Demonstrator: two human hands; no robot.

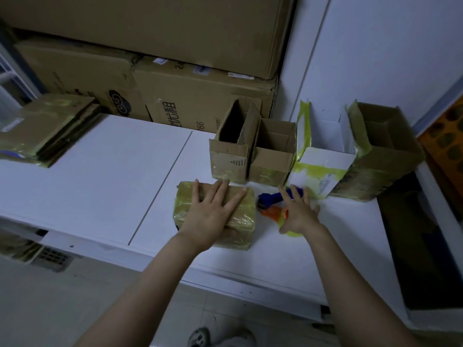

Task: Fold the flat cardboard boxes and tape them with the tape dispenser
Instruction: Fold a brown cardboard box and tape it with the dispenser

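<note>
A small brown cardboard box [186,204], wrapped in yellowish tape, lies on the white table [100,176] near its front edge. My left hand [213,211] presses flat on the box's top with fingers spread. Just right of the box lies the tape dispenser [269,204], blue and orange with a yellow tape roll. My right hand [299,212] hovers over the dispenser with straight, spread fingers and hides most of it; whether it touches the dispenser I cannot tell.
Several folded open-top boxes [273,151] stand in a row behind the hands, one of them white [323,149]. A stack of flat taped boxes [47,128] lies at the table's far left. Large cartons [200,96] are piled against the wall behind.
</note>
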